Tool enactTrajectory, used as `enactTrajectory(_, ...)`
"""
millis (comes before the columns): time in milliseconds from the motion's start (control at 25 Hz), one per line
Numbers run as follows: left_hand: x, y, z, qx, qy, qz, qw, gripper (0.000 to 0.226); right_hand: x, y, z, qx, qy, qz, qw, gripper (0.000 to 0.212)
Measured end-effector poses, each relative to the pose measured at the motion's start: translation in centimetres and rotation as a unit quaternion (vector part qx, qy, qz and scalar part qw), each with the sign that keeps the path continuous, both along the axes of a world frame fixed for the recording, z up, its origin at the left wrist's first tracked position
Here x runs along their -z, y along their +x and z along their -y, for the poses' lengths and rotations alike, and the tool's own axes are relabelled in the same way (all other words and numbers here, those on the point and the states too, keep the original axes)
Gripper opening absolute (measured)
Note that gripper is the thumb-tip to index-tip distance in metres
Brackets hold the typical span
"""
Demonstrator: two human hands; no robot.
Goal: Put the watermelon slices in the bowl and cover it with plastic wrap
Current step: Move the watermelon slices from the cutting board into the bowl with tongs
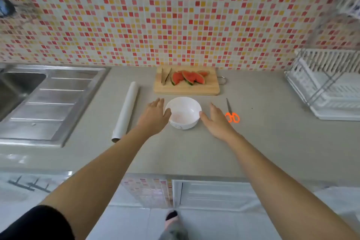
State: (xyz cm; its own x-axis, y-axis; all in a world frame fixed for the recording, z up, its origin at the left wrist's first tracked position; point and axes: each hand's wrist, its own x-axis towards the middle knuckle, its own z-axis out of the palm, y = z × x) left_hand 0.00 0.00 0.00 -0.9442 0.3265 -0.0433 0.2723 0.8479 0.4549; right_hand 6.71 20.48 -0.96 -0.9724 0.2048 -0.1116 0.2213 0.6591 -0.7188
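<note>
Steadying empty bowl [183, 112] between open left hand [153, 116] and open right hand [217, 121], neither gripping, before transferring watermelon slices [188, 77] from cutting board [187, 88] with tongs [166, 76].

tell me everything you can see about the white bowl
The round white bowl, glossy like plastic or ceramic, stands upright and empty on the grey countertop, just in front of the wooden cutting board but apart from it. A small moulded tab or mark shows on its near outer wall. The left hand rests against its left rim with the thumb on the edge; the right hand is beside its right side, thumb at or just short of the rim.
</note>
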Motion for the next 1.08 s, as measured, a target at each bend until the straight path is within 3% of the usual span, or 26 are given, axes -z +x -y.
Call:
enactTrajectory(240, 4.9, -6.3, -1.3, -0.060, 0.011, 0.114, 0.992, 0.056, 5.1, -5.9, -0.9, 0.065, -0.031, 0.066, 0.995, 0.065)
enactTrajectory(400, 6.3, -8.1, -2.5, -0.074, 0.110, 0.184, 0.974, 0.043, 6.8, -8.2, 0.0, 0.071, -0.048, 0.054, 0.995, 0.046)
enactTrajectory(760, 5.9, -13.4, -4.9, -0.056, 0.158, 0.178, 0.970, 0.039, 6.8, -13.3, -2.0, 0.091, -0.022, 0.007, 0.996, 0.039)
enactTrajectory(920, 6.6, -13.4, -4.9, -0.049, 0.139, 0.177, 0.973, 0.037, 7.7, -13.4, -2.6, 0.085, 0.001, -0.003, 0.996, 0.040)
enactTrajectory(1080, 6.7, -16.7, -4.8, -0.080, 0.083, 0.099, 0.988, 0.042, 8.2, -13.4, -2.9, 0.080, 0.021, -0.027, 0.996, 0.039)
